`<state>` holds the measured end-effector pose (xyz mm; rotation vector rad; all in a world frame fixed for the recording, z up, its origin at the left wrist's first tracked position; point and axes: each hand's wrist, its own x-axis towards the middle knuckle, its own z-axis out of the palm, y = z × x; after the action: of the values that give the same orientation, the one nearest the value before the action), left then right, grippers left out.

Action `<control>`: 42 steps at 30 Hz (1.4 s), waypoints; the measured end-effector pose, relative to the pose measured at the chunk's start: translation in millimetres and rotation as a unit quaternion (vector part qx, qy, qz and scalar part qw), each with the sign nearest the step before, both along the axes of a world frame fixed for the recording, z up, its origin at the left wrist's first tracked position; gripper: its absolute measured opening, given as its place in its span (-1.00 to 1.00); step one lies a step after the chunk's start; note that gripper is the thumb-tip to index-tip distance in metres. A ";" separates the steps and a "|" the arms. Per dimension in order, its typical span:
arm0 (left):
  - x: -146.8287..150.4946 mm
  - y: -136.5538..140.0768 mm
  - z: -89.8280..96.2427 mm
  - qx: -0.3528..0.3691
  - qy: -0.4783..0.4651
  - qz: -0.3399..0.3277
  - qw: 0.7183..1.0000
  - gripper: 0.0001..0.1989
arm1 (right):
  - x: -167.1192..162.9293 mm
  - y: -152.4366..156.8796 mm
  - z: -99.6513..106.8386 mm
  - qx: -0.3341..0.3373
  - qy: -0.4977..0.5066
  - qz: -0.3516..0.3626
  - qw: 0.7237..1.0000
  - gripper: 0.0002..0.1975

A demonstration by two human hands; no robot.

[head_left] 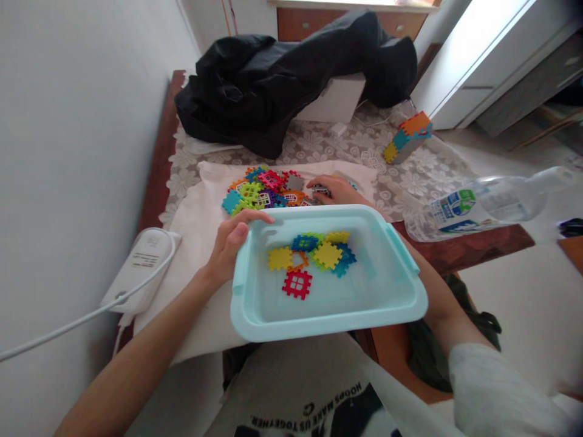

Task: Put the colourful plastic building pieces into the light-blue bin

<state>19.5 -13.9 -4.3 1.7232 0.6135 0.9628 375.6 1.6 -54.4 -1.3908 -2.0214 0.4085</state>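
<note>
While the left hand (230, 243) gripped the tray (401, 303) rim at nine o'clock, the right hand (334, 189) closed on tiles (268, 188) at twelve; transfer into the tray judged next.

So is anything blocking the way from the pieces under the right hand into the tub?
Only the tub's own far rim: it rises between the right hand, on the loose pieces, and the tub's floor. The left hand grips the left rim, clear of that path.
</note>
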 end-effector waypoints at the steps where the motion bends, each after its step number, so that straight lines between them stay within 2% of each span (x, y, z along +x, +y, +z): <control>1: 0.0 0.0 -0.2 0.003 -0.002 0.001 1.000 -0.44 | -0.2 0.1 1.8 0.004 0.004 -0.010 1.000 -0.65; 9: -0.4 1.0 -0.7 0.016 -0.003 0.000 1.000 -0.44 | -1.4 -4.7 19.3 0.003 -0.001 -0.089 0.996 -0.62; 16: 0.3 1.3 -0.6 0.007 -0.006 -0.005 1.000 -0.41 | 0.3 -2.7 10.1 -0.030 -0.126 -0.129 0.983 -0.61; 20: 1.2 0.1 1.7 0.002 -0.002 -0.006 1.000 -0.39 | 1.5 -2.6 8.4 -0.029 -0.108 -0.132 0.985 -0.67; 24: 1.0 -0.1 2.6 0.015 -0.003 -0.005 1.000 -0.43 | 1.4 -3.2 13.0 0.004 -0.027 -0.132 0.991 -0.74; 27: 0.3 0.2 2.0 0.017 -0.005 -0.009 1.000 -0.46 | -1.7 -3.6 18.5 0.044 0.094 -0.139 0.985 -0.73; 30: -0.3 0.3 1.3 0.024 0.001 -0.006 1.000 -0.46 | -1.6 -3.1 24.1 0.066 0.260 -0.151 0.951 -0.62; 33: -0.7 0.0 0.8 0.019 0.006 -0.007 1.000 -0.45 | 6.3 -2.7 29.9 0.051 0.383 -0.137 0.912 -0.46; 36: -1.0 -0.2 0.4 0.015 0.004 -0.007 1.000 -0.45 | 15.0 -5.7 39.2 0.053 0.417 -0.095 0.903 -0.37; 40: -2.0 -0.1 -0.1 0.016 0.005 -0.001 1.000 -0.45 | 10.9 -18.1 56.8 0.069 0.482 -0.035 0.873 -0.44; 42: -2.5 0.2 -0.6 0.013 0.010 0.002 1.000 -0.44 | 3.3 -27.1 64.5 0.054 0.491 -0.005 0.869 -0.43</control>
<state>16.9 -13.7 -4.9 1.7573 0.6190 0.9615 378.9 -25.5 10.2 -0.8290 -1.1576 0.7881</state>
